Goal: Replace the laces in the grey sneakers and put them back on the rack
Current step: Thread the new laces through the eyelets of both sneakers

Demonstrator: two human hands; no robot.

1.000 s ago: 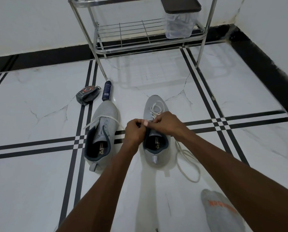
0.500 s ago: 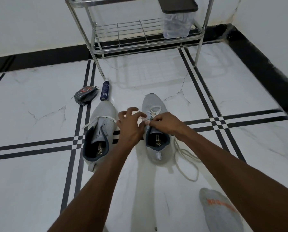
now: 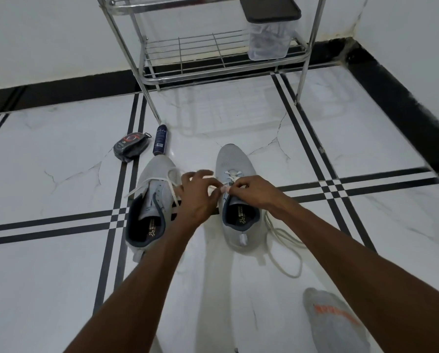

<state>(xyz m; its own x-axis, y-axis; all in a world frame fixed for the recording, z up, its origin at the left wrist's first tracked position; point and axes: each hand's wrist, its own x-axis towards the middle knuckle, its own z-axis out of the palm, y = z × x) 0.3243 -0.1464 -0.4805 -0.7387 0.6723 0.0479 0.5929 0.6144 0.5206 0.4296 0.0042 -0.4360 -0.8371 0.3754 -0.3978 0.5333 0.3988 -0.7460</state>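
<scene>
I am opening my left hand (image 3: 196,197) off the lace (image 3: 232,178), fingers now spread, while my right hand (image 3: 249,191) keeps pinching its end at the right grey sneaker (image 3: 238,200) on the floor, so threading is continuing, rack (image 3: 213,49) unfilled.

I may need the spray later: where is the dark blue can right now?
In the head view the dark blue can lies on the floor, left of centre, between the rack's front left leg and the left sneaker, beside the black pouch.
</scene>
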